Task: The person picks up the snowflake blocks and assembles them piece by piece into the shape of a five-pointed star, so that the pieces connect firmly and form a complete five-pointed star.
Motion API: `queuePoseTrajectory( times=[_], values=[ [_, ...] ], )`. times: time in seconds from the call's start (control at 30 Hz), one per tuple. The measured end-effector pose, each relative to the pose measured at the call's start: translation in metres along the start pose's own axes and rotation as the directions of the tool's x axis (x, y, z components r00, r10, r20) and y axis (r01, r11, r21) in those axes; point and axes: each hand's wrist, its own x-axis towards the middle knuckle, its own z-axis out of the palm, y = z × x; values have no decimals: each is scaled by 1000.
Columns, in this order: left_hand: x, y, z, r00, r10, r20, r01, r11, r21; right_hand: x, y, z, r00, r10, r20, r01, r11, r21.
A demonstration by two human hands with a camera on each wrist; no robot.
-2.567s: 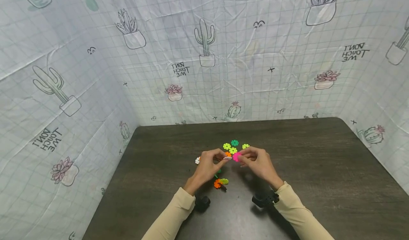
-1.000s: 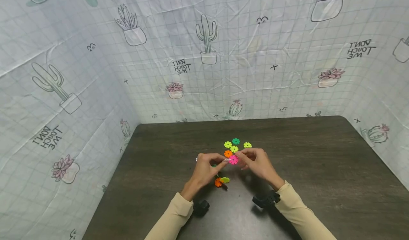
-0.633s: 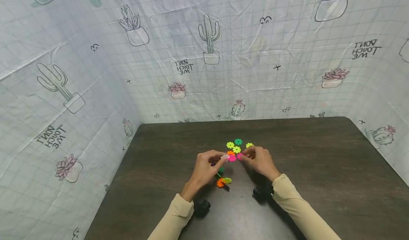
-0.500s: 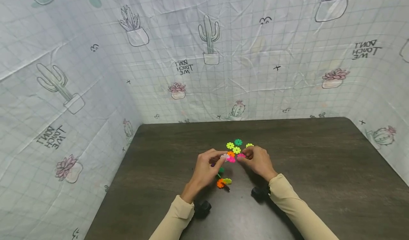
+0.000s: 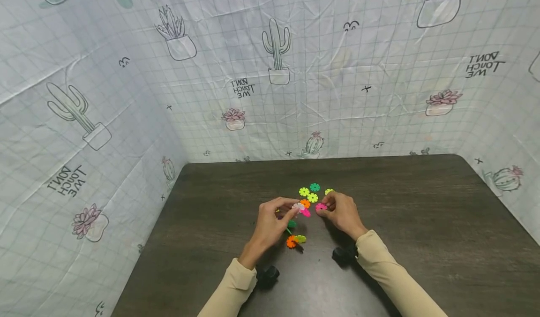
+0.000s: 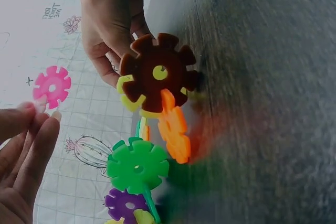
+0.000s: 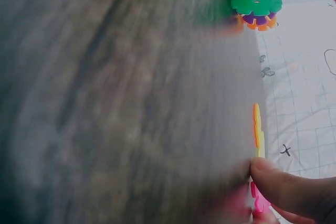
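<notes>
Dark tabletop (image 5: 401,204) under colourful notched discs (image 5: 311,198).

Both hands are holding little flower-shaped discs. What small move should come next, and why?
Probably ease the right hand toward the left hand, bringing its pink disc to the other pink disc by the white disc pinched there. A gap separates the two pink discs, and the right one's notched rim looks suited to slotting together.

You've got pink disc (image 5: 321,207), white disc (image 5: 298,207), beige sleeves (image 5: 390,267), dark wood-grain table (image 5: 422,223), white grid cloth (image 5: 320,106) with cactus print.
</notes>
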Motion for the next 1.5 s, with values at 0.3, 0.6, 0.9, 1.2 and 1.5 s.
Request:
queuePoseTrajectory(
  times=[0.3,0.6,0.9,1.2,1.5],
  values=[
    [-1,-2,1,999,-32,-27,32,999,10,-8,4,-6,999,6,46,-10,995,100],
    [-2,-2,2,1000,-20,-18,20,1000,15,-20,-3,-14,998,-4,62,-6,985,172],
    [-2,-1,3,1000,-13,6,13,1000,10,-27,-14,-19,999,-3,42,-11,948,317],
    [1,-2,5,1000,5,14,-6,1000,29,-34,-24,-24,995,-80,58,46,897,440],
    [3,0,7,999,24,37,-25,999,25,-35,-31,-24,994,-96,56,59,884,463]
  ],
)
